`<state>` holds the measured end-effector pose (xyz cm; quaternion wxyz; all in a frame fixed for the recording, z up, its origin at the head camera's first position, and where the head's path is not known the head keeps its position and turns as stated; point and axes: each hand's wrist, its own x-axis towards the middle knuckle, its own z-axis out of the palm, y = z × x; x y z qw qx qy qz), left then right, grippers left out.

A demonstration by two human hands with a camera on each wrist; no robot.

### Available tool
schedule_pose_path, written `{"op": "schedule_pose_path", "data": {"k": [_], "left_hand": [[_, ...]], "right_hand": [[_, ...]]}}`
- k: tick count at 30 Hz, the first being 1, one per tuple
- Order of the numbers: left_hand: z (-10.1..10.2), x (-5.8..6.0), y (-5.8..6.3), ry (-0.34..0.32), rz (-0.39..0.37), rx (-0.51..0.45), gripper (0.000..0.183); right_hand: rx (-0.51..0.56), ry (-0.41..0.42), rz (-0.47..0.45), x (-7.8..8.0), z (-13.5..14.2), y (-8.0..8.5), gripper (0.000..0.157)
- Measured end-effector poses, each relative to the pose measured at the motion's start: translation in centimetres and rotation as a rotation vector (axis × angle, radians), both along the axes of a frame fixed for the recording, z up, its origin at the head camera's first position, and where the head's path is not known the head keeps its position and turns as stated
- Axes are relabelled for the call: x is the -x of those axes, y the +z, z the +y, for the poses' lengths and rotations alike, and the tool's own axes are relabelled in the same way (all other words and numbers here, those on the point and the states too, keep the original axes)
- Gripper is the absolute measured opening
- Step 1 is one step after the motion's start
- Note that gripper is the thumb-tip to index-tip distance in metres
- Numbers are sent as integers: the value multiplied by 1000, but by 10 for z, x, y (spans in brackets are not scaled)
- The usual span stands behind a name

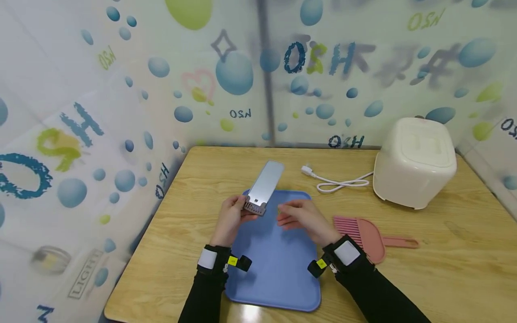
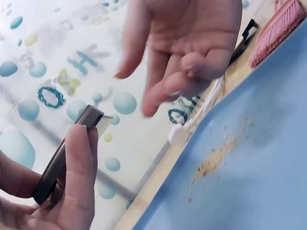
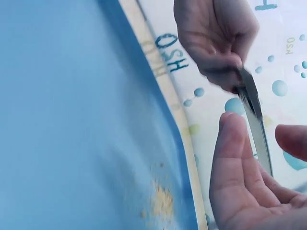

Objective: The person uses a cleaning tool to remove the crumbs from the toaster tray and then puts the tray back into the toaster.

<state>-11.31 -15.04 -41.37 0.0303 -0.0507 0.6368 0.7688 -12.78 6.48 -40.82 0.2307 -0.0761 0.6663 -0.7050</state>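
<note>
My left hand (image 1: 228, 220) grips the grey slotted end of a toaster crumb tray (image 1: 267, 179), a long, flat, silver metal plate. The plate slants up and away over the far edge of a blue tray (image 1: 274, 269). In the left wrist view the thumb and fingers pinch the dark end piece (image 2: 62, 158) from both sides. Just right of it hovers my right hand (image 1: 304, 220), fingers loosely bent and holding nothing. The right wrist view has its fingers (image 3: 230, 163) close beside the plate. A small pile of tan crumbs (image 2: 216, 160) lies on the blue tray.
A white toaster-like appliance (image 1: 416, 166) stands at the back right. Its white cord (image 1: 343, 183) lies bundled on the wooden table (image 1: 161, 269). A pink dustpan (image 1: 373, 244) with a bristled brush (image 1: 347, 229) rests right of the blue tray, partly behind the right forearm.
</note>
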Motion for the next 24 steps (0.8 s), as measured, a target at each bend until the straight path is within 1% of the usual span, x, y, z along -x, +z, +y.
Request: {"op": "schedule_pose_path", "data": {"k": [2, 5, 8, 12, 16, 24], "left_hand": [[6, 1, 2, -14, 17, -9, 31], [14, 3, 2, -32, 30, -28, 30], [20, 3, 1, -48, 29, -41, 28], [22, 2, -1, -75, 22, -43, 25], [18, 2, -1, -89, 23, 9, 24], [9, 3, -1, -138, 44, 171, 21]], "right_hand": [[37, 20, -4, -1, -5, 1, 45], [70, 25, 0, -3, -10, 2, 42], [86, -4, -14, -3, -13, 2, 39], [73, -54, -37, -2, -13, 1, 35], [54, -77, -41, 0, -10, 0, 32], [7, -50, -8, 2, -2, 4, 32]]}}
